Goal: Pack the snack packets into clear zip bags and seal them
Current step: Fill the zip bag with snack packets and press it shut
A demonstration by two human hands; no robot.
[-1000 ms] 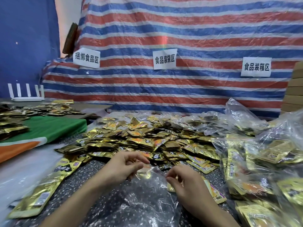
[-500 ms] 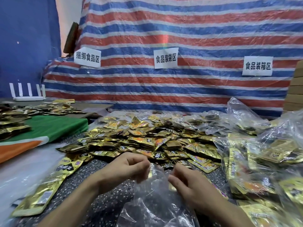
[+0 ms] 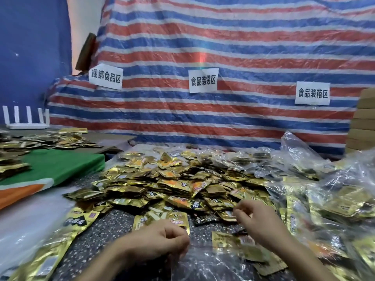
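Note:
A large heap of gold snack packets (image 3: 182, 183) covers the middle of the speckled table (image 3: 113, 230). An empty-looking clear zip bag (image 3: 209, 266) lies crumpled at the near edge. My left hand (image 3: 158, 240) pinches the bag's top edge at its left corner, fingers curled. My right hand (image 3: 259, 222) is off the bag, at the heap's near edge. Its curled fingertips are on a gold packet (image 3: 227, 214); whether they grip it is unclear. Some gold packets (image 3: 233, 241) lie by the bag's mouth, in or under it, I cannot tell.
Clear bags filled with packets (image 3: 334, 199) pile up on the right. Longer gold packets (image 3: 79, 220) lie at the near left. A green and orange cloth (image 3: 60, 165) covers the left table, with a white router (image 3: 26, 120) behind. Cardboard boxes (image 3: 363, 128) stand at the far right before a striped tarp.
My right hand let go of the bag's mouth and moved up and right to the heap. The bag has dropped lower and flatter, held by my left hand alone.

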